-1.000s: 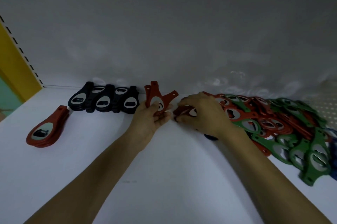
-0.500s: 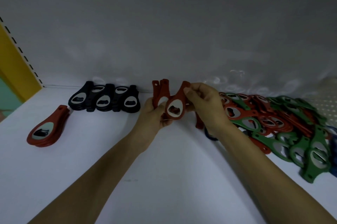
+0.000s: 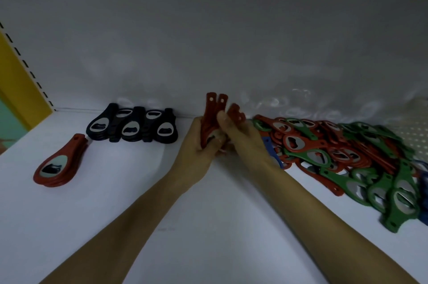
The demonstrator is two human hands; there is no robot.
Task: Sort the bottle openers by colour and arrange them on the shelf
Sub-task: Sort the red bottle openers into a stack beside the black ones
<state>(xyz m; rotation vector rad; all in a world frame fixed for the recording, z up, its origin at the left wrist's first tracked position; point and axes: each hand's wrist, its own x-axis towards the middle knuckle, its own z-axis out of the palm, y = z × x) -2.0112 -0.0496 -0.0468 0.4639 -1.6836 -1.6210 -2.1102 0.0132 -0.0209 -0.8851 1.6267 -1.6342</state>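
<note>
Red bottle openers (image 3: 214, 110) stand in a small bunch between the two hands, above the middle of the white shelf (image 3: 208, 226). Their long axis is nearly upright: the narrow handle ends with the small holes point up toward the back wall (image 3: 208, 29), and the round heads are down inside the palms. The left hand (image 3: 196, 142) is closed around the lower part of this bunch. The right hand (image 3: 240, 135) is also closed, its thumb pressing on the bunch, and one more red handle leans out to the right beside this thumb; it seems that the right hand holds this one, but the fingers hide the contact.

At the left side of the shelf a red stack (image 3: 59, 164) lies flat, heads toward the camera and handles pointing to the back and right. Behind it, near the wall, black openers (image 3: 133, 127) lie in a row, handles toward the wall. At the right a mixed pile (image 3: 347, 156) of red and green openers lies in many directions, with a blue piece (image 3: 269, 144) at its left edge, just beside the right wrist. A yellow upright (image 3: 20, 89) closes the shelf at the far left.
</note>
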